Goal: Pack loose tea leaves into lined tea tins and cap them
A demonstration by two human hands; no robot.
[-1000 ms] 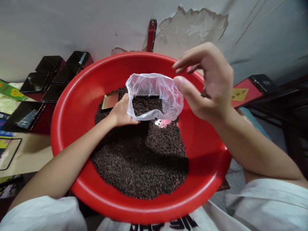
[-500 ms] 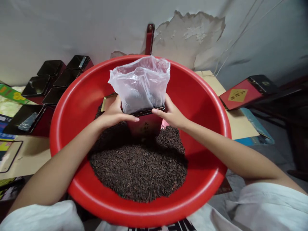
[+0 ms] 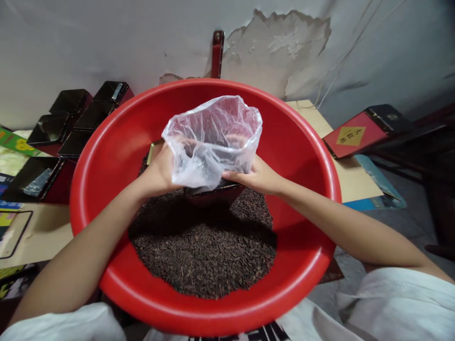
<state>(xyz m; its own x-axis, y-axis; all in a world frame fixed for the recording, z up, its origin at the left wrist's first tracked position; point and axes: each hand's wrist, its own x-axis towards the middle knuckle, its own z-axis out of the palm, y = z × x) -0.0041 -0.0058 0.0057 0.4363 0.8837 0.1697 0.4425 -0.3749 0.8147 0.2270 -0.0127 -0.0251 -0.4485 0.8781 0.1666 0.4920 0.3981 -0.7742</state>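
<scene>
A tea tin point(image 3: 213, 194), dark at the rim, stands over a heap of dark loose tea leaves point(image 3: 206, 255) in a big red plastic basin point(image 3: 298, 142). Out of the tin rises a clear plastic bag point(image 3: 209, 161), its mouth spread wide and facing up. My left hand point(image 3: 161, 168) is closed round the tin's left side, its fingers partly behind the bag folds. On the other side, my right hand point(image 3: 261, 175) grips the tin, thumb along the near rim and fingers seen dimly through the plastic. Most of the tin's front lies in shadow.
Several dark-lidded tins point(image 3: 76, 130) are grouped left of the basin. A red tin with a yellow label point(image 3: 362, 132) lies tilted at the right on cardboard point(image 3: 355, 184). Behind the basin, a narrow dark red piece point(image 3: 217, 54) leans on the peeling wall point(image 3: 280, 42).
The tin has tipped, so its labelled front no longer shows. The bag's mouth has opened wider and leans toward me, its near edge drooping over the rim and my left fingers.
</scene>
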